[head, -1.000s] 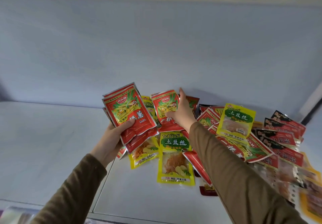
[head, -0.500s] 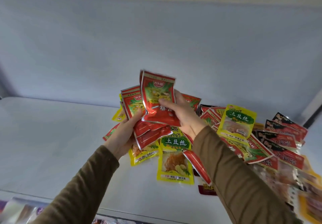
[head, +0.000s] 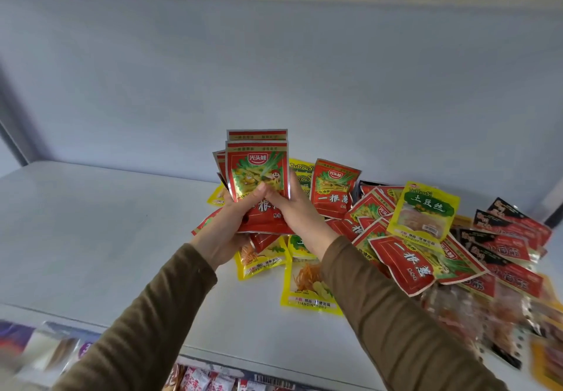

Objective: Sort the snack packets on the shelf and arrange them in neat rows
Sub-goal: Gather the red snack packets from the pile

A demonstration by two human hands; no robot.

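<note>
stack (head: 257, 177) upright, long axis vertical, gripped at its lower half by my left hand (head: 227, 232) and right hand (head: 294, 211) | heap (head: 426, 238) lies right, nearer right hand | bare shelf (head: 91, 223) lies left, nearer left hand for a row

The stack (head: 257, 177) hides most of both hands' fingers (head: 259, 191) and the packets behind it. The right sleeve (head: 396, 314) covers part of a yellow packet (head: 307, 287). Packets at the shelf's right edge (head: 542, 345) and below its front edge (head: 210, 380) are blurred and cut off.
</note>
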